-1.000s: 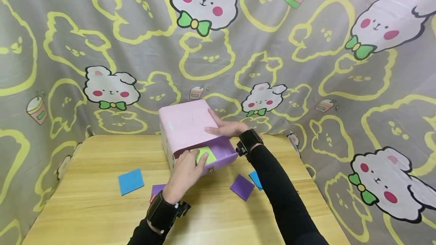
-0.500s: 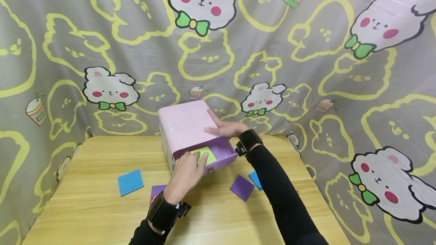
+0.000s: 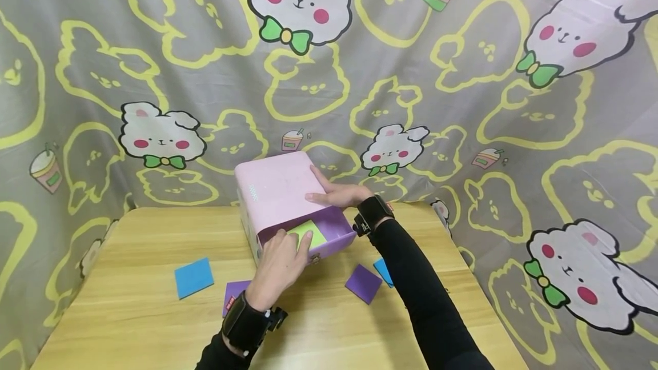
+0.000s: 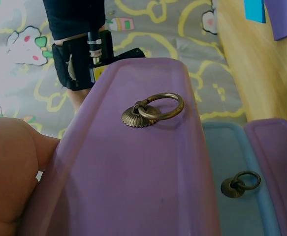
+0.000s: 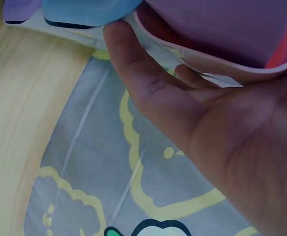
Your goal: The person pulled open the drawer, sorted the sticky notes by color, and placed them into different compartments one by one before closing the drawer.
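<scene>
A pink box of drawers (image 3: 277,190) stands at the back of the wooden table (image 3: 128,324). Its purple top drawer (image 3: 336,227) is pulled out towards me. My left hand (image 3: 285,258) reaches over the drawer's front and pinches a green square (image 3: 315,233) lying inside, between thumb and forefinger. The left wrist view shows the drawer's front (image 4: 148,172) with its brass ring pull (image 4: 155,109). My right hand (image 3: 339,193) rests against the box's top right edge, thumb on the lid and fingers straight along the side. In the right wrist view those fingers (image 5: 148,83) lie against the box wall (image 5: 222,29).
Flat squares lie on the table: a blue one (image 3: 193,277) at the left, a purple one (image 3: 233,290) partly under my left wrist, a purple one (image 3: 363,283) and a blue one (image 3: 382,270) beside my right forearm. A cartoon-print curtain (image 3: 462,101) hangs behind.
My left fingers have crept slightly farther into the drawer on the green square. The right hand and the box stay put.
</scene>
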The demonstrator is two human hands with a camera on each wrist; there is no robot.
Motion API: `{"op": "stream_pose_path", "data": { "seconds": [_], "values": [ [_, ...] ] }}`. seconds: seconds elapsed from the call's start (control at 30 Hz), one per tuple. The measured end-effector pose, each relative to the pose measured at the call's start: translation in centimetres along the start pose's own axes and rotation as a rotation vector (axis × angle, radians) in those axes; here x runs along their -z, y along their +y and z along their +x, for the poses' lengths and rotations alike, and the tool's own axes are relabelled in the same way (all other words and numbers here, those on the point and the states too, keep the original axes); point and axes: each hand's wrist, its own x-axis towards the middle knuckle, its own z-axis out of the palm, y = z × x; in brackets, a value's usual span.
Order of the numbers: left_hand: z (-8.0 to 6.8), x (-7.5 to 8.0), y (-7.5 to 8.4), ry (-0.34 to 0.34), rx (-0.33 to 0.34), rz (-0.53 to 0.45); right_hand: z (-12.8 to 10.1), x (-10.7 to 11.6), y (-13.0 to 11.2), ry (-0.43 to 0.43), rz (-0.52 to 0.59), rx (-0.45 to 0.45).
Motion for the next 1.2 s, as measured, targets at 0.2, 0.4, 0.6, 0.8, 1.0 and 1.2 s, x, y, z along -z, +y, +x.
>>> {"op": "stream_pose_path", "data": {
  "seconds": [0.2, 0.4, 0.6, 0.8, 1.0, 1.2],
  "values": [
    [-0.1, -0.1, 0.0, 0.008, 0.005, -0.003, 0.8, 0.1, 0.7, 0.014, -0.048, 0.007],
    [0.0, -0.1, 0.0, -0.007, 0.016, -0.032, 1.5, 0.5, 1.7, -0.018, -0.002, -0.004],
    [-0.3, -0.2, -0.1, 0.044, -0.051, -0.049, 1.5, 0.5, 1.7, -0.019, 0.005, 0.009],
    [-0.7, -0.1, -0.3, 0.075, -0.197, -0.065, 1.3, 0.3, 1.9, -0.023, 0.026, 0.01],
    [-0.9, -0.1, -0.6, 0.106, -0.321, -0.032, 1.3, 0.3, 2.0, -0.03, 0.029, 0.007],
    [-0.7, 0.3, -1.0, 0.148, -0.365, 0.002, 1.4, 0.6, 1.8, -0.022, 0.024, 0.003]
  ]
}}
